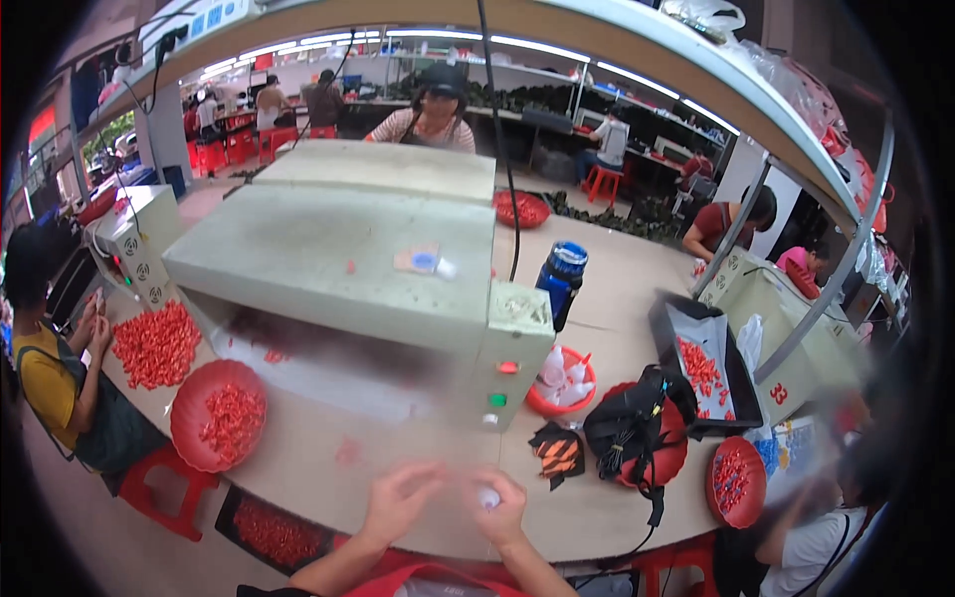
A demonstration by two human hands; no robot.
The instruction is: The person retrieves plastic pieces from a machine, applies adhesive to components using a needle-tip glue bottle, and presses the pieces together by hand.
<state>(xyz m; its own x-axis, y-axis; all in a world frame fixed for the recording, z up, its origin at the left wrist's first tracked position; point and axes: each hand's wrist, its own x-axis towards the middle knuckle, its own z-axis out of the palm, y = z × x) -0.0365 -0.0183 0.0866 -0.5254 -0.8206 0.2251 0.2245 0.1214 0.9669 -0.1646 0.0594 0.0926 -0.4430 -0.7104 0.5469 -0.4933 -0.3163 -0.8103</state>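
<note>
Right hand (504, 514) holds whitish bottle (488, 497), apparently.

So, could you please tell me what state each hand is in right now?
Left hand: fingers curled but blurred; cannot tell whether it holds anything.
Right hand: closed around a small white thing.

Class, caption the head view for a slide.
Right hand, holding a small white object, beside left hand over beige worktable.
</note>
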